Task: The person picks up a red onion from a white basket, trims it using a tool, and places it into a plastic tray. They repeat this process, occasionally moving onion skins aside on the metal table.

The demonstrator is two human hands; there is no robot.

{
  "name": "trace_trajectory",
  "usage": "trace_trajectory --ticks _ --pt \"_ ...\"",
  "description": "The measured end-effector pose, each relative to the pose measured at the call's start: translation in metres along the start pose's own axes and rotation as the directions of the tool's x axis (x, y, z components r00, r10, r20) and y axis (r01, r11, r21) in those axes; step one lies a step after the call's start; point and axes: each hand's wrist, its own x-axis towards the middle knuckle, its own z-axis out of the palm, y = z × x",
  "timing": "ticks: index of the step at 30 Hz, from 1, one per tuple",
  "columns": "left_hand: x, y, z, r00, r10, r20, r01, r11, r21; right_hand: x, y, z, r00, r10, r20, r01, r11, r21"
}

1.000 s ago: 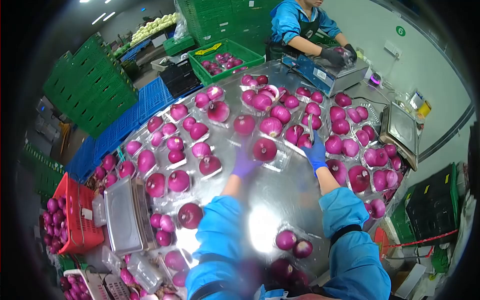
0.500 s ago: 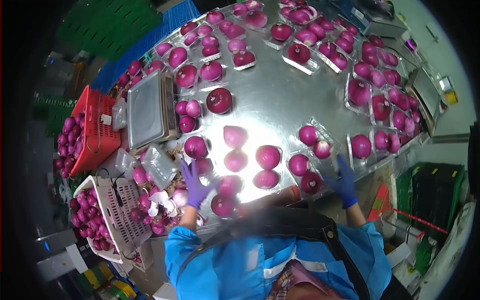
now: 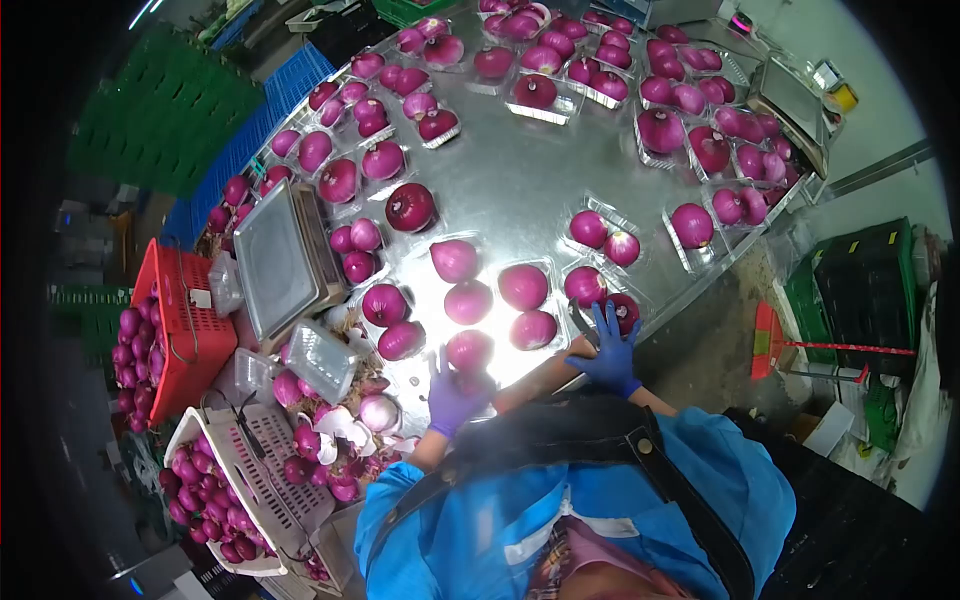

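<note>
My left hand [image 3: 457,396], in a purple glove, touches or nearly touches a red onion [image 3: 469,350] in a clear tray near the front edge of the metal table [image 3: 500,180]. Its fingers are apart. On the right, my gloved right hand [image 3: 608,352] has spread fingers over the near end of a tray holding two onions [image 3: 585,286]; the fingertips are beside the nearer one [image 3: 623,312]. Between my hands, another tray holds two onions [image 3: 523,287]. A single dark onion [image 3: 410,207] sits farther back.
A scale [image 3: 275,260] stands at the left. Red [image 3: 195,335] and white [image 3: 265,470] crates of onions are beside the table. Peeled skins [image 3: 345,430] and empty clear trays [image 3: 320,360] lie near them. Many filled trays line the far and right sides.
The view has shifted. My left hand has moved right from the left-hand tray toward the middle front one. My right hand has moved inward, from beside the right tray to its near end.
</note>
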Motion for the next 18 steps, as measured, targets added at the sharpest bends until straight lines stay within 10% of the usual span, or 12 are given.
trace_trajectory --ticks 8,11,17,18 --pt "0.045 0.042 0.026 0.971 0.130 -0.200 -0.165 0.972 -0.169 0.055 0.004 0.005 0.985 0.130 -0.111 -0.133 0.991 -0.025" --pt "0.064 0.093 0.014 0.990 -0.132 0.056 0.142 0.858 -0.493 0.090 0.030 0.001 0.980 0.078 -0.185 -0.080 0.997 -0.003" --pt "0.148 0.072 0.116 0.953 0.304 0.017 -0.263 0.849 -0.459 0.184 0.091 -0.006 0.959 0.080 -0.271 -0.064 0.996 0.066" --pt "0.152 0.102 0.109 0.973 0.146 -0.179 -0.214 0.861 -0.461 0.197 0.093 -0.010 0.952 0.085 -0.293 -0.082 0.996 0.022"
